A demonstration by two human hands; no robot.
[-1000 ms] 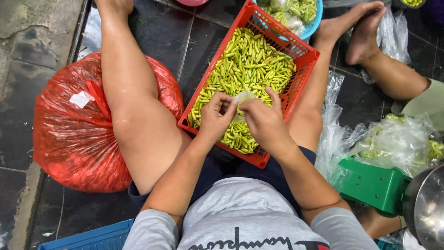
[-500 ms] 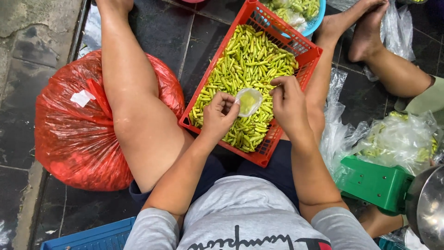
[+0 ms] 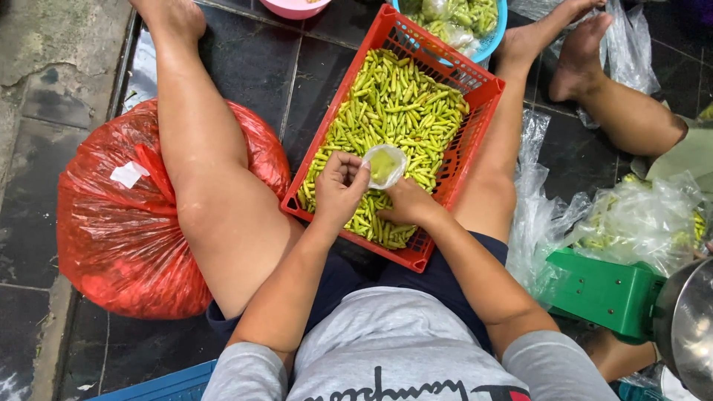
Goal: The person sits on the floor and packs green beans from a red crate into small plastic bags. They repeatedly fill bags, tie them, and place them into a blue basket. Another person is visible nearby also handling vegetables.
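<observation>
Red sack (image 3: 126,223), green scale (image 3: 605,293).

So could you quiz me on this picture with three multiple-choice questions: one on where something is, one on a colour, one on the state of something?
1. Where does the big red bag lie?
A. under the person's left leg
B. inside the crate
C. on the scale

2. What colour is the crate of green chillies?
A. blue
B. red
C. white

3. The small clear bag held by the left hand is:
A. knotted shut
B. open-mouthed
C. torn in half

Answers: 1 A, the leg lies across it. 2 B, its mesh walls are red. 3 B, its mouth gapes while the right hand rests on the chillies.
</observation>
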